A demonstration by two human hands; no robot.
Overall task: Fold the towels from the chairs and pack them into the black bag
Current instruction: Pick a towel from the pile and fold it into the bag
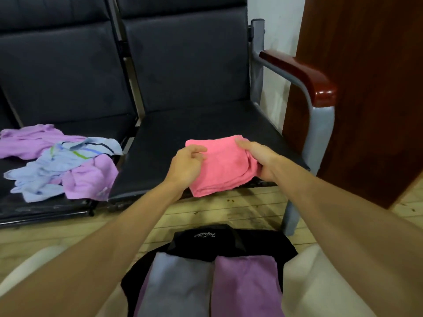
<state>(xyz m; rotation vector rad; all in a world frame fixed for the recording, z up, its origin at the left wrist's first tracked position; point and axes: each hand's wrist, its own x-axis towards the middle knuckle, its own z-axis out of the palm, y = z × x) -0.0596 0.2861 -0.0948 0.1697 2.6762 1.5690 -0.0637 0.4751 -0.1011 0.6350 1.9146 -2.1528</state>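
A folded pink towel [223, 167] lies at the front edge of the right chair seat [174, 133]. My left hand [186, 167] pinches its left side and my right hand [258, 156] grips its right side. On the left chair seat lies a loose heap: a purple towel [29, 141], a light blue striped towel [57, 165] and another purple towel [91, 179]. Below, between my knees, the black bag [229, 244] stands open with a folded grey-blue towel [176, 287] and a folded purple towel [246, 289] inside it.
The right chair has a grey metal frame and a red-brown armrest [306, 75]. A dark wooden cabinet [366, 99] stands close to the right. Pale tiled floor [229, 209] shows between the chairs and the bag.
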